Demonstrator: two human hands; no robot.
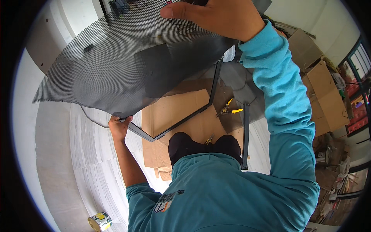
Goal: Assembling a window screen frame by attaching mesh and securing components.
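A sheet of black mesh screen point(96, 65) hangs raised before me, slanting across a dark metal frame point(185, 120). At the frame's left side, my left hand point(119, 127) is closed around the mesh's lower edge and the frame bar. Higher up at the top right, my right hand point(218, 17) grips the mesh, its thumb lying over the near side. The fingers of that hand are mostly hidden. Beneath the frame lies flattened cardboard point(174, 112). Yellow-handled pliers point(230, 109) rest to the frame's right.
A loose dark metal bar point(246, 131) lies right of my knees. Between them is a small tool point(209, 139). A can point(100, 221) lies on the tiled floor point(91, 147) at lower left. Cardboard boxes point(324, 96) and scraps fill the right side.
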